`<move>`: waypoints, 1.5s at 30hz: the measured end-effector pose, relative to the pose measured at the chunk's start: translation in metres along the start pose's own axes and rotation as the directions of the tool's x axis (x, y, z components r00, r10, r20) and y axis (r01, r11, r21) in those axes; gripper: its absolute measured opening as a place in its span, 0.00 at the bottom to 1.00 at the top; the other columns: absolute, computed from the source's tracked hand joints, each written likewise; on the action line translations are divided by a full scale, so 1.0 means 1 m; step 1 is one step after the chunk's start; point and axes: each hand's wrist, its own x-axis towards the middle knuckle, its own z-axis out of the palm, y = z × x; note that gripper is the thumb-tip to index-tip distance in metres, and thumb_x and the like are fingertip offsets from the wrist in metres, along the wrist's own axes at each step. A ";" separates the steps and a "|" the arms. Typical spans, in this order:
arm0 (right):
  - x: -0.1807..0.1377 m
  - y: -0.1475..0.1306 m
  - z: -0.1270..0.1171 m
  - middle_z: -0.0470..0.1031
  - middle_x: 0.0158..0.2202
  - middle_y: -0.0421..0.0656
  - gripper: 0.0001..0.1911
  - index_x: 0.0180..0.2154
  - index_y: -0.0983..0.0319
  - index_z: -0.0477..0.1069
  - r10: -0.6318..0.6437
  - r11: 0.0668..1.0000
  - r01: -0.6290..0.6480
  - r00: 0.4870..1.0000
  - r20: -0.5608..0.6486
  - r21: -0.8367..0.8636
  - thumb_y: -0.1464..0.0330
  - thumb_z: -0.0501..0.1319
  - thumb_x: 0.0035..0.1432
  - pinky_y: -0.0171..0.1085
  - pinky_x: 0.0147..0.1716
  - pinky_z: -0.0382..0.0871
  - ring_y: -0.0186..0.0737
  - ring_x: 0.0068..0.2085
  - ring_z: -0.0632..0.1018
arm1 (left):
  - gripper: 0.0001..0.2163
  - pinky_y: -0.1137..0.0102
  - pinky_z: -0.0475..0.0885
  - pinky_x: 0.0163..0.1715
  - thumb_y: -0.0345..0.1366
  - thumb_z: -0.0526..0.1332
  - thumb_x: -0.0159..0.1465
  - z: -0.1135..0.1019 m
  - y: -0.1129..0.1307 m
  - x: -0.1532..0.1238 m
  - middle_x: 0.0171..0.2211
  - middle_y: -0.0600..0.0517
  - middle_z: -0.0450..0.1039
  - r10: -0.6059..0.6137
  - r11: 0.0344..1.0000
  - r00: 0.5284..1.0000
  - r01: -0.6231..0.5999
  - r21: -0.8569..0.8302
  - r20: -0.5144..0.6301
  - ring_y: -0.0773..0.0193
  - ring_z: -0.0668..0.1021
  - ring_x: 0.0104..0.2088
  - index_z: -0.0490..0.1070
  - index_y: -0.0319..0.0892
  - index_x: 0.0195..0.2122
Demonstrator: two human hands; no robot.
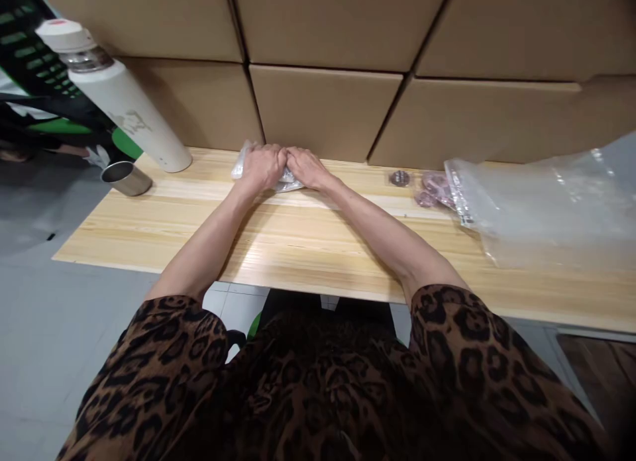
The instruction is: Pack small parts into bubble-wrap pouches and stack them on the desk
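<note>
At the far side of the table, close to the cardboard boxes, my left hand (267,165) and my right hand (307,167) meet side by side. Both are closed on a crumpled clear plastic bag (289,183), which pokes out beyond the left hand and below the fingers. Whatever the bag contains is mostly hidden under the hands. Fingertips of both hands are curled out of sight against the plastic.
Stacked cardboard boxes (322,110) line the table's (298,249) back edge. A white bottle (132,110) and a metal cup (126,178) stand left. Rightward lie a small round dark item (399,178), purplish packets (433,188) and large clear plastic bags (546,209).
</note>
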 end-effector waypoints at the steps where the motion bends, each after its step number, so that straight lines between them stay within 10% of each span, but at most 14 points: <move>1: -0.007 -0.003 -0.004 0.76 0.65 0.53 0.21 0.60 0.67 0.70 -0.009 1.000 0.009 1.000 -0.016 -0.013 0.64 0.45 0.81 0.48 0.70 0.64 0.49 0.65 0.75 | 0.26 0.39 0.57 0.70 0.38 0.40 0.76 0.000 0.001 -0.003 0.59 0.36 0.80 -0.005 1.000 1.000 0.005 -0.003 -0.020 0.41 0.77 0.62 0.76 0.39 0.59; 8: -0.125 0.037 -0.061 0.69 0.71 0.57 0.24 0.66 0.65 0.68 -0.072 0.989 0.045 0.980 -0.185 -0.142 0.65 0.57 0.74 0.56 0.76 0.57 0.57 0.72 0.68 | 0.28 0.35 0.42 0.76 0.45 0.39 0.77 -0.003 0.007 -0.013 0.66 0.37 0.76 -0.117 0.987 0.989 0.105 -0.122 -0.095 0.42 0.68 0.72 0.72 0.40 0.64; 18: -0.318 0.145 -0.122 0.66 0.71 0.68 0.35 0.67 0.69 0.69 0.376 0.784 -0.543 0.801 -0.466 -0.301 0.62 0.64 0.61 0.72 0.65 0.64 0.78 0.70 0.68 | 0.27 0.38 0.34 0.78 0.55 0.48 0.75 -0.024 0.031 -0.025 0.74 0.39 0.65 -0.226 0.932 0.930 0.121 -0.340 -0.289 0.43 0.57 0.79 0.69 0.47 0.67; 24: -0.337 0.163 -0.122 0.84 0.51 0.54 0.18 0.41 0.58 0.78 0.314 0.880 -0.454 0.778 -0.545 -0.141 0.59 0.52 0.71 0.57 0.64 0.70 0.58 0.58 0.80 | 0.28 0.40 0.37 0.79 0.58 0.48 0.76 -0.024 0.058 -0.042 0.74 0.39 0.66 -0.128 0.940 0.904 -0.021 -0.341 -0.408 0.45 0.58 0.80 0.71 0.47 0.65; 28: -0.334 0.165 -0.130 0.83 0.43 0.53 0.28 0.42 0.60 0.77 0.414 0.848 -0.526 0.735 -0.537 -0.067 0.51 0.45 0.76 0.49 0.47 0.77 0.52 0.43 0.82 | 0.28 0.42 0.42 0.79 0.58 0.46 0.77 -0.016 0.084 -0.058 0.73 0.40 0.68 0.034 0.931 0.910 -0.180 -0.317 -0.414 0.47 0.61 0.78 0.70 0.47 0.65; 37: -0.317 0.173 -0.140 0.82 0.39 0.57 0.17 0.31 0.61 0.76 0.487 0.780 -0.599 0.764 -0.424 -0.183 0.60 0.54 0.67 0.49 0.46 0.70 0.57 0.44 0.80 | 0.29 0.42 0.43 0.78 0.57 0.48 0.78 -0.005 0.146 -0.082 0.73 0.36 0.67 0.282 0.838 0.908 -0.390 -0.381 -0.309 0.46 0.61 0.78 0.69 0.42 0.67; 45: -0.331 0.181 -0.148 0.70 0.26 0.46 0.18 0.27 0.55 0.63 0.571 0.756 -0.653 0.627 -0.530 0.042 0.55 0.57 0.67 0.46 0.38 0.64 0.47 0.32 0.71 | 0.27 0.44 0.51 0.77 0.53 0.48 0.79 -0.003 0.163 -0.102 0.72 0.35 0.67 0.323 0.759 0.923 -0.385 -0.525 -0.210 0.47 0.63 0.77 0.67 0.41 0.68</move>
